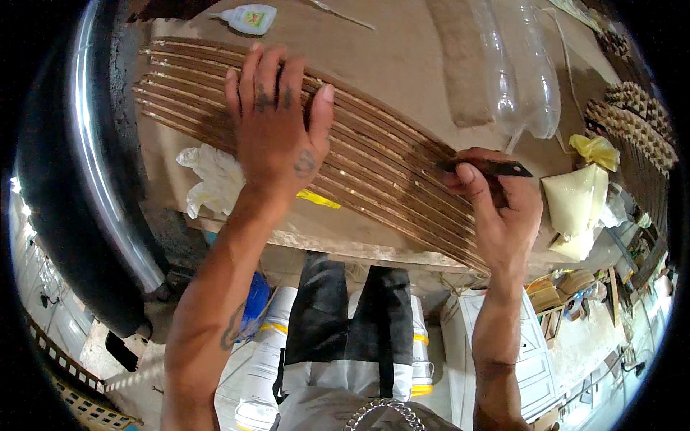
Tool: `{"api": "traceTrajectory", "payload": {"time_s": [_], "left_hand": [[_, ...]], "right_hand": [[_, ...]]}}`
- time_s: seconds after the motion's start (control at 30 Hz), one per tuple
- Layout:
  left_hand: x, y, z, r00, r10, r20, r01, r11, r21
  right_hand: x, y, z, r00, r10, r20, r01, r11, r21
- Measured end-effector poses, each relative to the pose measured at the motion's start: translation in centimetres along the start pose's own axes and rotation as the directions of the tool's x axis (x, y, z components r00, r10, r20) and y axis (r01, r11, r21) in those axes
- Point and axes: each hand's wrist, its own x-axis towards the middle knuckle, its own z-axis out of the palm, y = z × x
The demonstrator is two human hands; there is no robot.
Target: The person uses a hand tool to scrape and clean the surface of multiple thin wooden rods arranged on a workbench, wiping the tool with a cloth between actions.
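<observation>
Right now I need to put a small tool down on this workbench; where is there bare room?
Bare board lies between the wooden strips and the clear plastic bottles, below the glue bottle. The right end is crowded with the cream bags and woven pieces.

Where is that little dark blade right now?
In the head view, the dark blade is pinched in the right hand, at the right end of the wooden strips, beside a cream bag.

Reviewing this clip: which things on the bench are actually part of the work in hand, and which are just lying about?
In use:
- left hand, pressed flat on the row of long brown wooden slats
- right hand, gripping a dark flat blade at the slats

Lying about:
- white glue bottle
- crumpled white cloth
- clear plastic bottles
- cream plastic bag
</observation>
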Motion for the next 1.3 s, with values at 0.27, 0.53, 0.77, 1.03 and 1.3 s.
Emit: {"api": "traceTrajectory", "payload": {"time_s": [0.27,0.53,0.77,1.03,1.3], "left_hand": [[0.0,-0.1,0.3,0.999,-0.015,-0.034,0.015,1.0,-0.005],[-0.1,0.0,0.4,1.0,-0.017,-0.012,0.018,0.999,0.027],[-0.1,-0.2,0.4,0.999,0.004,-0.042,-0.003,1.0,0.009],[0.0,-0.2,0.5,0.998,0.019,-0.057,-0.017,1.0,0.021],[0.0,0.0,0.5,0.999,0.018,-0.051,-0.018,1.0,0.015]], "right_hand": [[-4.1,1.9,0.3,0.976,-0.083,-0.201,0.091,0.995,0.028],[-4.2,2.5,1.0,0.958,-0.268,-0.102,0.252,0.956,-0.152],[-4.0,3.1,1.4,0.934,-0.348,-0.077,0.324,0.919,-0.226],[-4.4,4.0,2.3,0.921,-0.375,-0.106,0.338,0.905,-0.259],[-4.2,4.0,2.1,0.991,-0.055,-0.123,0.047,0.997,-0.068]]}}
